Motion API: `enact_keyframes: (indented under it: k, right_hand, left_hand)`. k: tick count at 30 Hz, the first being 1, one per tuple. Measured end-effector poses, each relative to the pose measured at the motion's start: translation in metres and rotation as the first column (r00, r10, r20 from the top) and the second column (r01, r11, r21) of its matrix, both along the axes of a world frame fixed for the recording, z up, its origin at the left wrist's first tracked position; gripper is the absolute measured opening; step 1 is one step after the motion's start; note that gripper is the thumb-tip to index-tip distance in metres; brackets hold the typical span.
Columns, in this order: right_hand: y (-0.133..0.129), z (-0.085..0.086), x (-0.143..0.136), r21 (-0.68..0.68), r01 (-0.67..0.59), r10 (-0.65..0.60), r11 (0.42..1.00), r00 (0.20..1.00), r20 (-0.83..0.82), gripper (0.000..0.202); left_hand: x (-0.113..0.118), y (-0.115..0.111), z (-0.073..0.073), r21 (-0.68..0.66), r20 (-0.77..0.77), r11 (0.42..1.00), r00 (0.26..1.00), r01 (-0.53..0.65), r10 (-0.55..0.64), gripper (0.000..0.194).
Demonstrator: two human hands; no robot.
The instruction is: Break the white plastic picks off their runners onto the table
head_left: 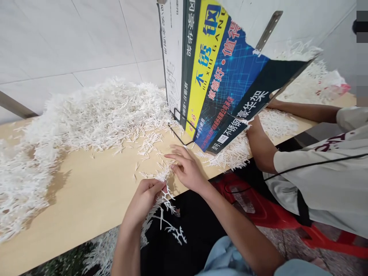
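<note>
Left hand (145, 197) pinches a branched white twig (167, 197) between thumb and fingers at the tabletop's (94, 184) near edge, part of it hanging below. Just beside it, the right hand (188, 168) is loosely spread; whether its thumb touches any bits, I cannot tell. A steady pinch close to the fork, with the free fingers working near the tips, would probably keep the thin branches from bending. Beyond lie loose sticks (151, 143), then a white heap (106, 111) beside upright printed cardboard (212, 76).
</note>
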State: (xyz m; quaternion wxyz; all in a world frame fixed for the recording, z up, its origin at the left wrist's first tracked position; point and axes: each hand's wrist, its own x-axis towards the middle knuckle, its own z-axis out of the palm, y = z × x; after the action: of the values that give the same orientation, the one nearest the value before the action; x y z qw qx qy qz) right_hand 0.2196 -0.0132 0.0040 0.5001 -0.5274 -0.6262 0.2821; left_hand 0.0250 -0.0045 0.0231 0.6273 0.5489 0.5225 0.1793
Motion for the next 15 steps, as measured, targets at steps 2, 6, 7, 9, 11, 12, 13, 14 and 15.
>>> enact_keyframes:
  k: [2,6,7,9,11,12,13,14,15]
  right_hand:
    - [-0.003,0.006,0.003,0.037,-0.06,0.06,0.998,0.998,0.011,0.035]
    - [-0.002,0.012,0.007,-0.042,-0.335,0.337,0.941,0.941,0.034,0.039]
    - [0.0,0.011,0.007,-0.076,-0.353,0.356,0.933,0.934,0.025,0.035]
    - [0.002,0.007,0.005,-0.141,-0.306,0.306,0.941,0.952,-0.028,0.02]
    - [0.004,0.002,0.003,-0.198,-0.24,0.226,0.95,0.97,-0.091,0.012]
    - [0.005,0.001,0.003,-0.216,-0.216,0.196,0.952,0.974,-0.111,0.013]
    - [0.005,0.001,0.002,-0.226,-0.198,0.174,0.954,0.977,-0.12,0.014]
    - [0.004,0.001,0.002,-0.23,-0.183,0.157,0.956,0.98,-0.124,0.015]
    - [0.004,0.002,0.001,-0.233,-0.175,0.148,0.957,0.981,-0.128,0.016]
  left_hand:
    - [0.007,0.0,0.001,0.053,-0.022,0.998,0.999,0.036,-0.035,0.038]
    - [0.007,0.0,-0.002,0.126,-0.012,0.989,0.997,0.082,-0.081,0.04]
    - [0.006,0.0,-0.003,0.128,-0.001,0.988,0.996,0.084,-0.084,0.04]
    - [0.004,-0.001,-0.004,0.124,0.021,0.988,0.995,0.09,-0.093,0.041]
    - [0.005,-0.004,-0.006,0.141,0.023,0.986,0.996,0.085,-0.089,0.043]
    - [0.006,-0.007,-0.008,0.164,0.019,0.984,0.998,0.063,-0.067,0.044]
    - [0.007,-0.009,-0.009,0.19,0.018,0.981,0.999,0.026,-0.03,0.043]
    - [0.008,-0.012,-0.011,0.214,0.019,0.977,1.0,-0.023,0.019,0.042]
    - [0.01,-0.014,-0.013,0.229,0.017,0.971,0.997,-0.071,0.069,0.042]
